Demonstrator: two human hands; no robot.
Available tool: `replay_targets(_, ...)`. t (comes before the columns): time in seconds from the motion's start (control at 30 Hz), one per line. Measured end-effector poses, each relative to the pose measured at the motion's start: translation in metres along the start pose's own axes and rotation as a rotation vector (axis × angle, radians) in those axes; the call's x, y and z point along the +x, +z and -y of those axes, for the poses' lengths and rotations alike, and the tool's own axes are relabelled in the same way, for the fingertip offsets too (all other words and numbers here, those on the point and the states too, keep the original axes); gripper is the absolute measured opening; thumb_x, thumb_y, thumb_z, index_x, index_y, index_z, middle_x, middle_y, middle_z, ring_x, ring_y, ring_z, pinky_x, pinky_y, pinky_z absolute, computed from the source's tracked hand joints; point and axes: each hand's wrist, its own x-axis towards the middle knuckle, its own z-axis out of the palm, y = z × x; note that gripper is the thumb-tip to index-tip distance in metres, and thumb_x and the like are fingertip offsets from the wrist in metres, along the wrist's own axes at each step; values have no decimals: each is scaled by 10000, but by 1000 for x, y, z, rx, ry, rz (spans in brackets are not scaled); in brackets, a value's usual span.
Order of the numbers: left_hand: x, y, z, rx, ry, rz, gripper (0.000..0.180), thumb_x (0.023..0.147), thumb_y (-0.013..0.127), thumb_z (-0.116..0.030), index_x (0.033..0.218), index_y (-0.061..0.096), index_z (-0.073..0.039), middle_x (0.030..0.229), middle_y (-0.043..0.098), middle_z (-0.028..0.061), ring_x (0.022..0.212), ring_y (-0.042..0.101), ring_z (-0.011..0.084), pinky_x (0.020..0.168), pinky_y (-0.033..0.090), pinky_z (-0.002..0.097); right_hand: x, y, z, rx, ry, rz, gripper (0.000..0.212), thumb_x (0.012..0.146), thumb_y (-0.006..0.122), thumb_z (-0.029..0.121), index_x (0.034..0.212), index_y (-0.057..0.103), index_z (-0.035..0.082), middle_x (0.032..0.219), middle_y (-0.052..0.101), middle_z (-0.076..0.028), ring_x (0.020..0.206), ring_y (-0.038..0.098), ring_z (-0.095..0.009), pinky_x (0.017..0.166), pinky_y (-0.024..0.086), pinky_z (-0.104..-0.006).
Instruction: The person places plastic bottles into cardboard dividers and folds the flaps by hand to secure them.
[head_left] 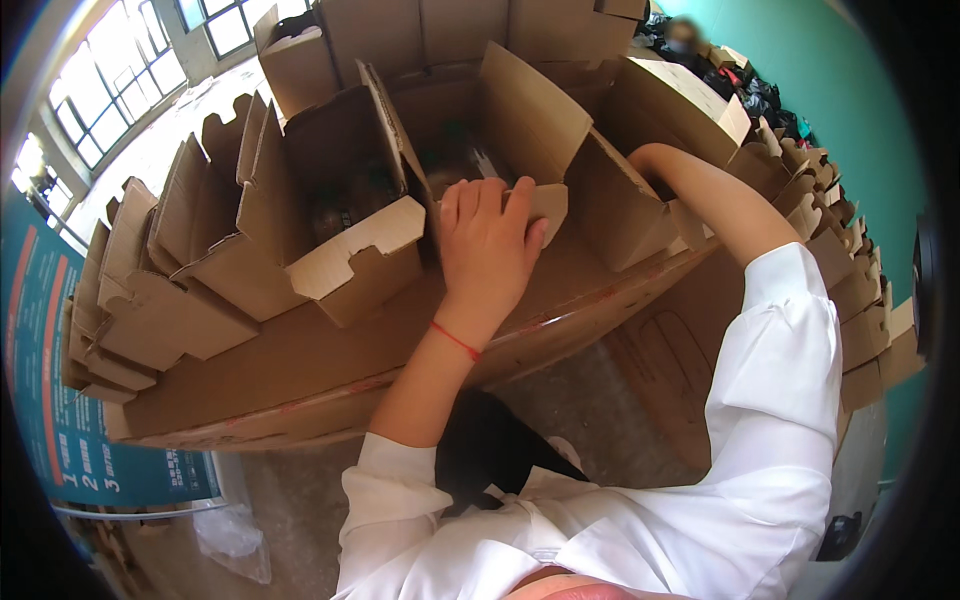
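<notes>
My left hand [490, 235] rests on the front edge of an open cardboard box [535, 110], its fingers bent over the front flap [548, 212] and its thumb on the near side. Behind those fingers, clear plastic-looking items [465, 165] sit inside this box. To the right stands another open cardboard box [625, 215]; my right forearm [715, 195] reaches down into it or just behind it. The right hand's fingers are hidden by cardboard. A neighbouring open box [345, 265] on the left holds dark, shiny items [345, 205], too shaded to make out.
The boxes stand on a large flat cardboard surface [330, 345] with a taped front edge. Several folded or open boxes line the left [170, 290] and right [860, 260]. Black bags [765, 95] lie by the green wall [850, 90]. A printed board [50, 400] stands at left.
</notes>
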Motion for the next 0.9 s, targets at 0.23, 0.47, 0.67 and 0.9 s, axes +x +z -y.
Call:
replay_targets(0.23, -1, 0, 4, -24, 16, -9, 413, 695, 720, -132, 1079, 588, -58, 928, 541, 94, 924, 494, 292, 923, 352, 431, -4, 3, -3, -51, -52, -156, 531, 774, 666, 338, 1214, 582, 51, 1250, 561, -171, 1128, 550, -311, 933, 444, -392)
replay_targets(0.47, -1, -1, 2, 11, 21, -15, 413, 702, 717, -140, 1087, 591, -58, 916, 546, 89, 928, 498, 287, 923, 347, 427, -51, 10, 24, -191, -123, -753, 545, 737, 692, 320, 1203, 590, 57, 1231, 570, -173, 1105, 560, -321, 922, 452, -392)
replay_targets(0.67, 0, 0, 0, 15, 40, -20, 400, 716, 715, -158, 1086, 595, -66, 924, 549, 86, 929, 498, 281, 930, 341, 417, -177, 30, 51, -167, -279, -1347, 617, 622, 714, 305, 1189, 609, 86, 1047, 647, -170, 924, 638, -308, 831, 499, -360)
replay_targets(0.9, -4, -1, 5, 22, 18, 7, 421, 726, 708, -155, 1120, 586, -66, 1008, 546, 107, 978, 494, 298, 942, 344, 425, -250, 45, 123, 110, -771, -1133, 628, 745, 679, 348, 1320, 522, 152, 670, 547, -4, 617, 537, -64, 563, 461, -251)
